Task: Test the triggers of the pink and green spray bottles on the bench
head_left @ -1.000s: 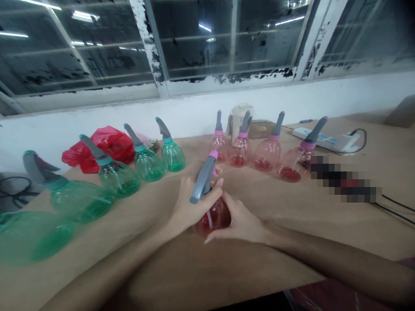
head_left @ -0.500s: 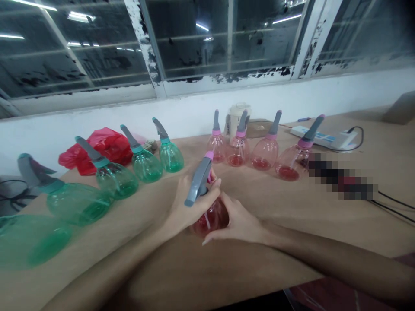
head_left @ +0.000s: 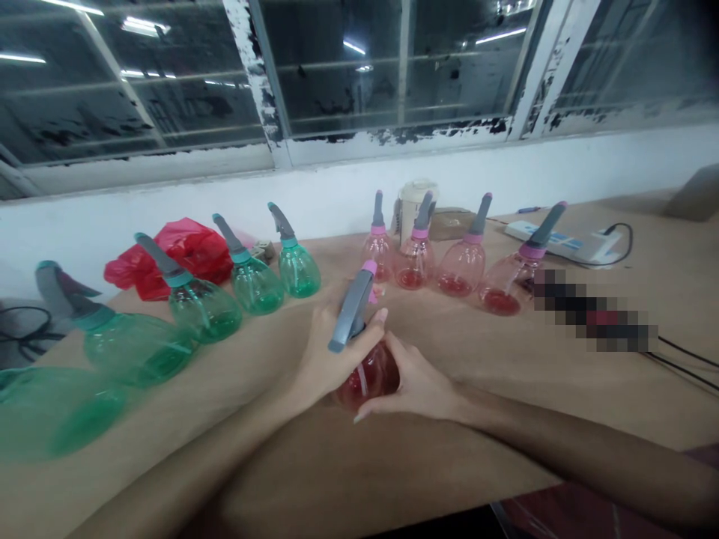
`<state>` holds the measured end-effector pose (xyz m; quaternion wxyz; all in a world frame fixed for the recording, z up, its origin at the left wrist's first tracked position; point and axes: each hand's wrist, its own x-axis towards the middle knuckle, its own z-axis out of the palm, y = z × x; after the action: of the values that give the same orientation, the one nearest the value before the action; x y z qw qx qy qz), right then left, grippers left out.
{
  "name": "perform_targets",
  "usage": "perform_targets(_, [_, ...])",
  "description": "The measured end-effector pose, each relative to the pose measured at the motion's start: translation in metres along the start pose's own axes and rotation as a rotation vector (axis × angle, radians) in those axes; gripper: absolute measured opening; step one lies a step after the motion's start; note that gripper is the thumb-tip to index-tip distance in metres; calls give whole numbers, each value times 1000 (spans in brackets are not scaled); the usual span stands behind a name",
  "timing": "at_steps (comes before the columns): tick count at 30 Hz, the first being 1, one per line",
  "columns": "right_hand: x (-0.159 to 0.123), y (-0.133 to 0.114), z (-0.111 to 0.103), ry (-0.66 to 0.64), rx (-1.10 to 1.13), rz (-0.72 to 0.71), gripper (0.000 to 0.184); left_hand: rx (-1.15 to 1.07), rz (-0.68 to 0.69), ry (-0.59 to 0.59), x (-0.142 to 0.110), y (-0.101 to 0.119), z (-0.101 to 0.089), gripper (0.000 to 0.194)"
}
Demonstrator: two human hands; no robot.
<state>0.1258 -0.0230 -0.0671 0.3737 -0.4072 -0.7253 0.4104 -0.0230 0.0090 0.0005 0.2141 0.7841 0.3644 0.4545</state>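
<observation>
In the middle of the table stands a pink see-through spray bottle (head_left: 368,382) with a grey and pink spray head (head_left: 353,308). My left hand (head_left: 329,355) is closed round the bottle's neck, just below the spray head, with its thumb across the front. Around the bottle's rounded body curls my right hand (head_left: 424,378), its thumb low on the near side. The fingers on the far side of the bottle are partly hidden.
Several green spray bottles (head_left: 207,311) line the left side. Pink ones (head_left: 461,266) stand at the back right, before a lidded cup (head_left: 419,198). A red plastic bag (head_left: 180,251) lies at the back left, a white power strip (head_left: 578,243) at the right.
The spray head has shifted and turned slightly to the right with my left hand. Both hands keep their hold on the bottle. The whole view has moved a little.
</observation>
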Motion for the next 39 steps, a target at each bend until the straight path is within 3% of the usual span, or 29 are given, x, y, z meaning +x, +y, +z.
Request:
perform_targets(5, [3, 4, -2, -4, -67, 17, 89, -15, 22, 37, -2, -1, 0, 25])
perform_targets(9, [7, 10, -3, 16, -57, 2, 87, 17, -13, 42, -10, -14, 2, 34])
perform_targets(12, [10, 13, -5, 72, -62, -34, 85, 115, 17, -64, -18, -31, 5, 31])
perform_targets(16, [14, 19, -8, 136, -83, -27, 84, 301, 29, 8, -16, -45, 8, 33])
perform_targets(25, [22, 34, -10, 195, -196, 4, 71, 602, -71, 162, 37, -71, -4, 32])
perform_targets(31, [25, 35, -11, 180, -302, -41, 54, 614, -95, 177, 75, -89, -4, 35])
perform_targets(39, [29, 41, -11, 181, -321, -88, 41, 630, -131, 195, 104, -104, 5, 41])
